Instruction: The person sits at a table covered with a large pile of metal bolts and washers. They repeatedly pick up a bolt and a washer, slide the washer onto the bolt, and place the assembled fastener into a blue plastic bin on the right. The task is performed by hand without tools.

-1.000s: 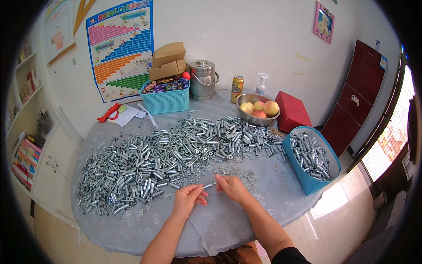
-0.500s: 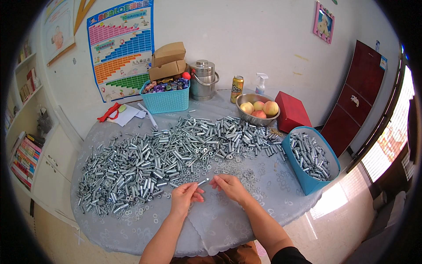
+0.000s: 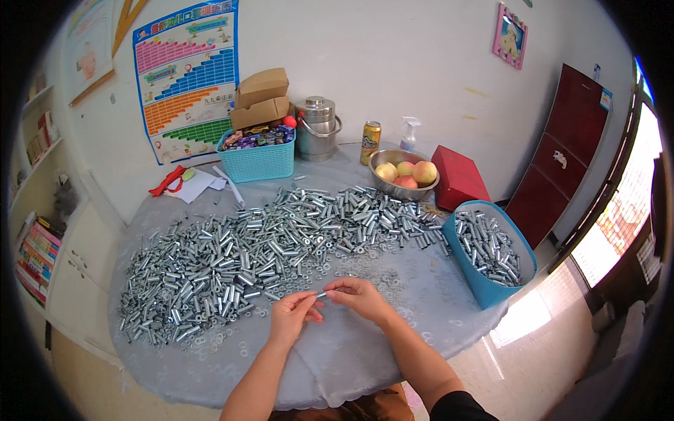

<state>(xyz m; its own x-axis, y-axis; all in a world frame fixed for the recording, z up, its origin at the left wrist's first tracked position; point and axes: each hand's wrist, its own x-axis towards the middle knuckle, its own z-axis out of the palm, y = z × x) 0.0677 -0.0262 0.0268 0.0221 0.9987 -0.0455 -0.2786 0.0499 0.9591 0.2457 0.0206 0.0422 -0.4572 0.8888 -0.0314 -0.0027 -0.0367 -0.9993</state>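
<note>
Over the near middle of the table, my left hand (image 3: 291, 317) pinches one end of a short shiny metal sleeve (image 3: 321, 295). At the other end, the fingertips of my right hand (image 3: 359, 299) are closed on it, and they partly hide that end. Whether a bolt or washer is on the sleeve is too small to tell. Just beyond my hands spreads a wide heap of metal sleeves and bolts (image 3: 232, 252). Loose flat washers (image 3: 365, 274) lie scattered along its near edge.
A blue bin (image 3: 472, 281) of metal sleeves stands at the right edge of the grey-covered table (image 3: 210, 379). Behind the heap are a turquoise basket (image 3: 258, 163), a steel pot (image 3: 316, 133), a yellow can (image 3: 371, 142), a fruit bowl (image 3: 404, 189) and a red box (image 3: 460, 175).
My right hand has moved left, and its fingertips have closed on the sleeve's free end. My left hand keeps its pinch. The whole view has shifted slightly.
</note>
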